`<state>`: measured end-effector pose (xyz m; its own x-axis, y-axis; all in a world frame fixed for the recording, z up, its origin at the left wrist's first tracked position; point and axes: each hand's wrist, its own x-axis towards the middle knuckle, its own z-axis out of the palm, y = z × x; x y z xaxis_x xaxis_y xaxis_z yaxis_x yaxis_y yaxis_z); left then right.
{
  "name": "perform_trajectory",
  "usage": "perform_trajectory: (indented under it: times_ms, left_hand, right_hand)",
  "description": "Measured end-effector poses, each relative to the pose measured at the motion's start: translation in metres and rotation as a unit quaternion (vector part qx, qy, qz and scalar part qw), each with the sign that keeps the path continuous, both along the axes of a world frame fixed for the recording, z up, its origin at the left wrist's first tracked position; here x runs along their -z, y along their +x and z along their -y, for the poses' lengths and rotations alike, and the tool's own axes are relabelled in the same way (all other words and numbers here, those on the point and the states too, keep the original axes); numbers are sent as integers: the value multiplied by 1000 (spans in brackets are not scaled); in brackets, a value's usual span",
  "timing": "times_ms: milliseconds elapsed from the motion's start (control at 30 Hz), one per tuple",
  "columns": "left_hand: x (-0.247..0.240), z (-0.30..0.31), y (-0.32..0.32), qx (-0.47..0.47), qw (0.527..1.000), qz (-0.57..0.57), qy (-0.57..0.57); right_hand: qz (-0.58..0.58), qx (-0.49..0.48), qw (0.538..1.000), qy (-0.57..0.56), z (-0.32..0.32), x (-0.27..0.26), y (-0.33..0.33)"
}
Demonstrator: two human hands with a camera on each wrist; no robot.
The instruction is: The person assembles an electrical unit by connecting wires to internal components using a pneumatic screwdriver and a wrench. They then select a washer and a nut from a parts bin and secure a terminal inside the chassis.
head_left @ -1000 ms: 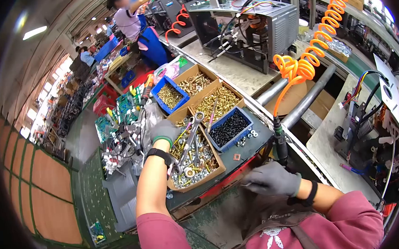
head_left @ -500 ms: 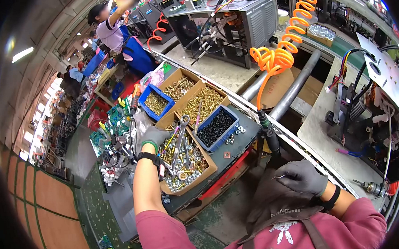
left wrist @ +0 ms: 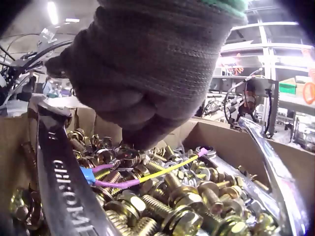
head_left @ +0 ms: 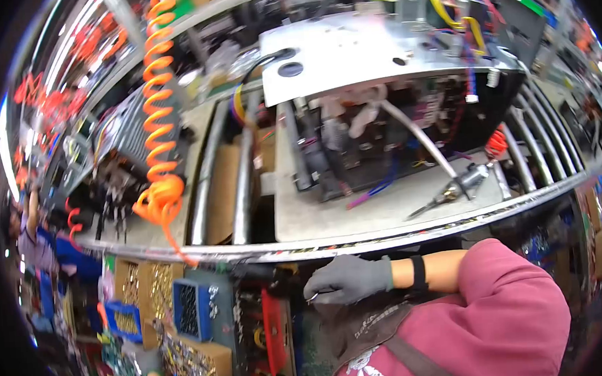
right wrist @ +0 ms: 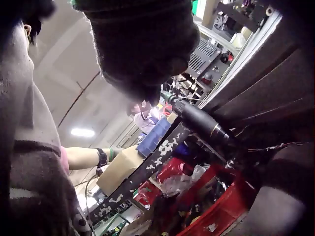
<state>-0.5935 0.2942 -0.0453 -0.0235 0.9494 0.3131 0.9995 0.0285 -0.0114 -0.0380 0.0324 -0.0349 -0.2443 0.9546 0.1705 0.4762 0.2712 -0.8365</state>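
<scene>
The left hand (head_left: 143, 359), in a grey glove, is at the cardboard box of bolts (head_left: 191, 367) at the lower left. Close up, the gloved left hand (left wrist: 147, 73) has its fingers bent down onto the brass-coloured bolts (left wrist: 172, 206); its fingertips are hidden. A lettered wrench (left wrist: 66, 182) and a yellow-and-purple wire (left wrist: 160, 173) lie beside it. In front of the apron, the gloved right hand (head_left: 350, 279) pinches a small shiny metal piece (head_left: 312, 298) in curled fingers. The right hand (right wrist: 147, 54) is dark in the right wrist view.
Beyond the rail stands an open machine (head_left: 379, 129) with a white panel (head_left: 335, 57); a driver tool (head_left: 457, 188) lies before it. An orange coiled hose (head_left: 160, 120) hangs left. Nearer are a blue bin of black screws (head_left: 190, 309) and a red bin (head_left: 274, 332).
The head view has swung right toward the open machine, so the boxes and left hand now appear lower left. The left hand stays at the bolt box; the right still holds the small metal piece.
</scene>
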Motion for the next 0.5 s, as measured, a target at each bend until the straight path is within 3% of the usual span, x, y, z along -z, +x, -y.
perform_trajectory:
  times_ms: [33,100,133,167,233,300,367,400,433,500]
  left_hand:
    - [-9,13,18,115,984,4,140]
    - [-9,-14,0,-70,992,88,51]
    - [-26,-29,-7,-116,993,-4,-28]
    - [-31,-37,-13,-112,993,-3,-27]
    - [-90,-25,51,17,1000,3,16]
    - [-142,24,162,170,971,170,3]
    - [-141,76,254,327,914,240,10]
    - [-154,119,313,289,921,236,-112]
    - [-130,137,342,414,881,209,-96]
    - [-105,184,420,452,848,167,-222]
  right_hand:
    - [-14,19,1000,-15,5,3,5]
    - [-58,74,996,12,12,15,20]
    - [-39,112,993,-23,17,16,29]
    - [-21,150,987,-60,21,17,40]
    - [64,244,968,-5,31,24,66]
    - [128,303,943,-44,41,17,94]
    - [192,323,927,-6,52,24,121]
    - [192,316,929,-6,56,23,128]
    - [218,321,921,-25,58,22,134]
    - [239,322,915,-40,60,23,143]
